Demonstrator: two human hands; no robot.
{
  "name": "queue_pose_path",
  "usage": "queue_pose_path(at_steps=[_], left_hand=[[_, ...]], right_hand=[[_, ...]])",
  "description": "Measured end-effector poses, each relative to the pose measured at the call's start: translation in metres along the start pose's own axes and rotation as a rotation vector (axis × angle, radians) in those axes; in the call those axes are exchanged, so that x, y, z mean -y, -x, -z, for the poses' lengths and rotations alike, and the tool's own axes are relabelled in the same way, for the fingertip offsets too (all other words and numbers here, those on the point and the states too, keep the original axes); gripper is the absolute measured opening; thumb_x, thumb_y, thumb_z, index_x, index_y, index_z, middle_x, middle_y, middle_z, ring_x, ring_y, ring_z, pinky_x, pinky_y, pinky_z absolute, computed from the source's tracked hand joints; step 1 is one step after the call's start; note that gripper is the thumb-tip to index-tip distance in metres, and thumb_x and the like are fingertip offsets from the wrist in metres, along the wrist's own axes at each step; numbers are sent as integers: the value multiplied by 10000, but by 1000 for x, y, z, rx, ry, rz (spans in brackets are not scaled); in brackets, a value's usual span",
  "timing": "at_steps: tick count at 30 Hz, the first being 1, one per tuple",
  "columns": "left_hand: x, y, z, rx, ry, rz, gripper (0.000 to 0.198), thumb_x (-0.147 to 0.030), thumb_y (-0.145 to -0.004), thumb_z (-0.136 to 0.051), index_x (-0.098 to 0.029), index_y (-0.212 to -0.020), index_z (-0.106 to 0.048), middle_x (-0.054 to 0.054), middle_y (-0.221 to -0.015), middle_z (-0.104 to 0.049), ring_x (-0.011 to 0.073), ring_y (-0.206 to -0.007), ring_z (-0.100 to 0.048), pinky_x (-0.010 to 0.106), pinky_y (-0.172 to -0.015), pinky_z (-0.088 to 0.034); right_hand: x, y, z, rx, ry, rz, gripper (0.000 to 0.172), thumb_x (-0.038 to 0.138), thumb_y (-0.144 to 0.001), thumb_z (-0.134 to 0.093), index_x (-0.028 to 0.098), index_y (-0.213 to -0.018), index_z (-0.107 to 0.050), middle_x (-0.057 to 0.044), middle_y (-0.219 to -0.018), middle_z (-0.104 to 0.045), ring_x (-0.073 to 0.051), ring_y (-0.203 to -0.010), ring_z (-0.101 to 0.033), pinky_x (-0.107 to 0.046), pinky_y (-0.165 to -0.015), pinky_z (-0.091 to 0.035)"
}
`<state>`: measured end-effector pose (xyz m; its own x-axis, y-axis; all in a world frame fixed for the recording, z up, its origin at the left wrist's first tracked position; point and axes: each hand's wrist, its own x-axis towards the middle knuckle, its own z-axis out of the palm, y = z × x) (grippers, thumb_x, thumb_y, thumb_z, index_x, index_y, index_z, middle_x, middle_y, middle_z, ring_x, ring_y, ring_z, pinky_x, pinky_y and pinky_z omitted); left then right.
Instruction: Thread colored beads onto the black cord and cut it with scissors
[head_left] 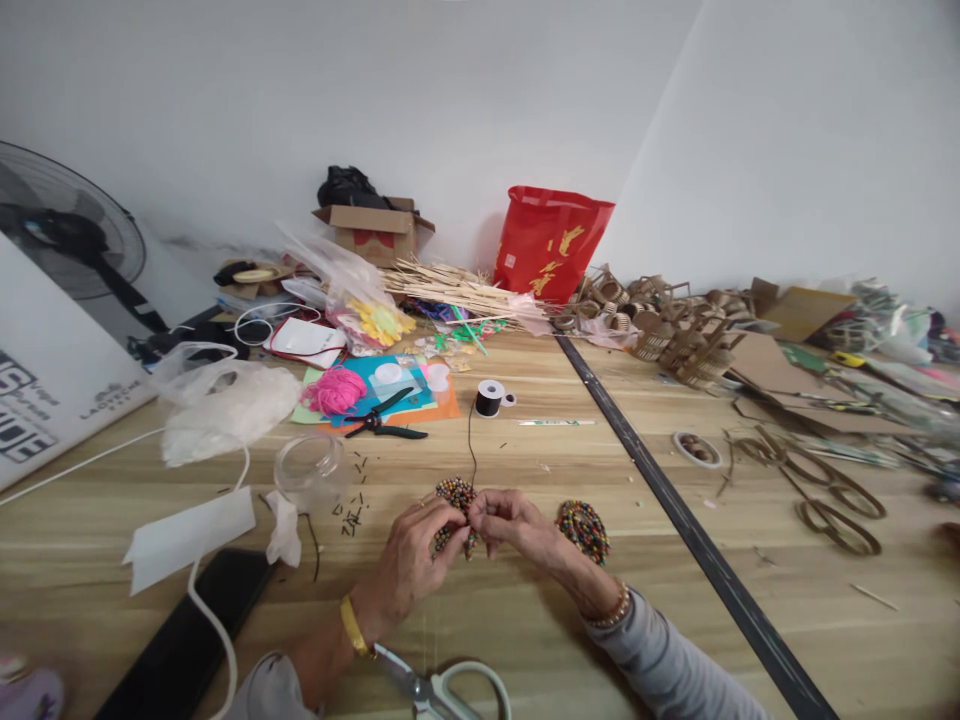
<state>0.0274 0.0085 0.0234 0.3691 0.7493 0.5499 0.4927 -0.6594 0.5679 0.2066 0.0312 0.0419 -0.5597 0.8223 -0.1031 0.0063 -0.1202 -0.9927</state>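
Note:
A coil of small multicoloured beads (454, 490) lies under my fingertips at the middle of the table. My left hand (418, 545) is closed, pinching at the beads. Close against it, my right hand (514, 525) is also closed, thumb and finger pinched at the black cord (472, 440) where it meets the beads. That cord runs back to a white-rimmed spool of black cord (489, 400). The exact spot between the fingertips is partly hidden. Right of my right hand rests a second bead coil (583, 532). Scissors with pale handles (442, 690) lie below my wrists.
Black-handled pliers (386, 420), pink yarn (335, 391) and a clear jar (309, 462) stand to the left, with short black cord scraps nearby. A dark strip (660, 490) crosses the table. Small woven baskets (690, 345) and a red bag (551, 245) are at the back.

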Motion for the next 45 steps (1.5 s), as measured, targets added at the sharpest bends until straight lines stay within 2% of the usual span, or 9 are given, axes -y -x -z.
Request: queue_pose_path(at_steps=[13, 17, 21, 24, 29, 32, 37, 42, 45], left_hand=[[-8, -3, 6, 76, -35, 9, 193, -155, -903, -442, -177, -744, -550, 46, -727, -616, 186, -711, -569, 305, -683, -459], [-4, -1, 5, 63, -27, 22, 197, -155, -908, -439, -174, -744, -547, 45, -729, -614, 184, -716, -562, 302, -689, -446], [-1, 0, 4, 66, -21, 35, 191, -146, -903, -445, -173, -744, -546, 44, -729, -612, 185, -722, -556, 305, -698, -438], [-2, 0, 4, 62, -22, 32, 195, -141, -898, -443, -175, -738, -550, 44, -723, -615, 187, -720, -558, 307, -707, -438], [-6, -2, 5, 72, -3, 55, 200, -155, -882, -447, -170, -726, -571, 49, -718, -630, 189, -714, -569, 301, -702, -439], [-6, -3, 5, 67, 37, 113, 199, -157, -843, -458, -173, -678, -569, 43, -679, -623, 188, -685, -566, 294, -679, -434], [0, -4, 3, 107, 188, 343, 138, -128, -724, -484, -175, -610, -546, 19, -621, -597, 171, -614, -546, 269, -621, -412], [6, -4, 5, 139, 440, 451, 179, -264, -783, -524, -163, -644, -574, 12, -645, -587, 167, -651, -536, 260, -641, -400], [10, -4, 4, 125, 620, 550, 184, -312, -762, -580, -156, -666, -601, 0, -637, -572, 149, -628, -506, 240, -596, -380]], right_hand=[[0, 1, 1, 3, 58, 37, 396, 527, -744, -655, 139, -769, -579, 25, -625, -541, -74, -490, -497, -205, -502, -458], [1, 4, 4, -4, 144, 80, 286, 420, -809, -608, 135, -828, -597, 19, -631, -547, -80, -516, -493, -198, -519, -428], [6, 10, 5, -22, 393, 109, 94, 209, -828, -553, 143, -846, -618, 32, -629, -541, -78, -541, -449, -180, -511, -345], [9, 12, 5, -34, 558, 142, 111, 118, -811, -517, 147, -822, -624, 42, -633, -527, -78, -563, -409, -180, -516, -305], [15, 13, 4, -56, 604, 160, 97, 124, -806, -515, 140, -756, -597, 40, -629, -497, -82, -571, -394, -185, -524, -298], [19, 14, 4, -46, 597, 173, 105, 133, -811, -504, 142, -731, -572, 37, -631, -485, -84, -573, -390, -188, -522, -297], [23, 19, 3, -31, 651, 195, 118, 94, -806, -481, 150, -729, -552, 45, -626, -480, -80, -573, -393, -187, -526, -290], [23, 18, 2, -42, 617, 148, 99, 117, -814, -498, 142, -754, -573, 43, -629, -500, -80, -573, -399, -181, -523, -298], [22, 16, 1, -51, 598, 153, 100, 115, -813, -503, 139, -758, -583, 39, -642, -519, -79, -578, -409, -179, -534, -309]])
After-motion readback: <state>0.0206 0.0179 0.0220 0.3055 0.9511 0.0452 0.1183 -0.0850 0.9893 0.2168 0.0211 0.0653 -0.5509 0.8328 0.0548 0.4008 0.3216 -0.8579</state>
